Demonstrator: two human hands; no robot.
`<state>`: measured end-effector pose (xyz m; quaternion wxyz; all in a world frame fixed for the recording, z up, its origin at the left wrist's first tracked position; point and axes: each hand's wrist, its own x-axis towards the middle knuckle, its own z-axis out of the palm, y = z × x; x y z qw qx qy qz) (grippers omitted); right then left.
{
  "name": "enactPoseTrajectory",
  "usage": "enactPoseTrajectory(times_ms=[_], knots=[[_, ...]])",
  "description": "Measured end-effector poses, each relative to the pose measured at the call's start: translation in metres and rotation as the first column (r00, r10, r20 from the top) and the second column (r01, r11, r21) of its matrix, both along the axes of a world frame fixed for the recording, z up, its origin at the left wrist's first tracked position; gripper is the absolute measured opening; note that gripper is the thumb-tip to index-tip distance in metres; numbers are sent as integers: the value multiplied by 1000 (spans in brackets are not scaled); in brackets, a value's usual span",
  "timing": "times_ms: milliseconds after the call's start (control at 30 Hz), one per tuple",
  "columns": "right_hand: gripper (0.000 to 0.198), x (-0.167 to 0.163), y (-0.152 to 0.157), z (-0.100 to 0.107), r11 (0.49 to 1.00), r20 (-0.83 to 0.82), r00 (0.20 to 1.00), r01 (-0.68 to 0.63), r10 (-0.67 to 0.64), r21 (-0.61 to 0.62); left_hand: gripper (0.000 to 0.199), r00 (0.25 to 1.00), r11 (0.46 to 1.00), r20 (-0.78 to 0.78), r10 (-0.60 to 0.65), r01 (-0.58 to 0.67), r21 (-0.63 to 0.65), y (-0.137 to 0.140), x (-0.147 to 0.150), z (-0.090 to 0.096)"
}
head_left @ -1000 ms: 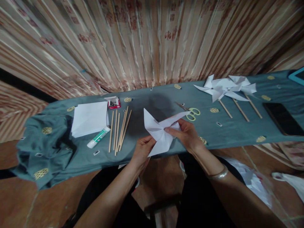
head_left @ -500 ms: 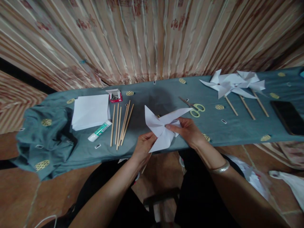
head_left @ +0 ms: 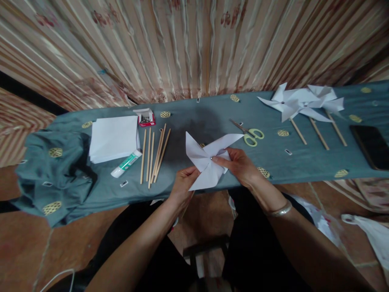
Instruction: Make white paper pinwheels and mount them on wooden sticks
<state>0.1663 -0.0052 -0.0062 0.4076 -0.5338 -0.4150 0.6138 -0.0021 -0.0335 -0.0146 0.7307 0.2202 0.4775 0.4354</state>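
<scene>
Between my two hands, over the front part of the table, is a white paper pinwheel (head_left: 210, 175) with pointed, folded blades. My left hand (head_left: 186, 182) is closed on its lower left side, and part of a thin wooden stick shows below that hand. My right hand (head_left: 238, 164) grips the right side, thumb pressed near the centre, where a small shiny pin head shows. The fingers behind the paper are hidden. Just beyond the right hand lie scissors (head_left: 251, 136) with pale green handles.
On the cloth-covered table (head_left: 194, 117) lie a paper stack (head_left: 114, 138), a glue stick (head_left: 126, 163), several wooden sticks (head_left: 150, 158) and a small red-and-white box (head_left: 146, 117) of metal pins. Several finished pinwheels (head_left: 300, 103) rest at the right, near a black phone (head_left: 370, 146).
The view has shifted slightly. Both hands keep hold of the pinwheel in nearly the same place, and the small shiny pin head at its centre now shows more clearly beside the right thumb.
</scene>
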Motion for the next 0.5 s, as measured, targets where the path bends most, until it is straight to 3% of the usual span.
enactPoseTrajectory(times_ms=[500], knots=[[34, 1, 1, 2, 1000, 16, 1000, -8, 8, 20, 39, 999, 999, -33, 4, -5, -36, 2, 3, 4]])
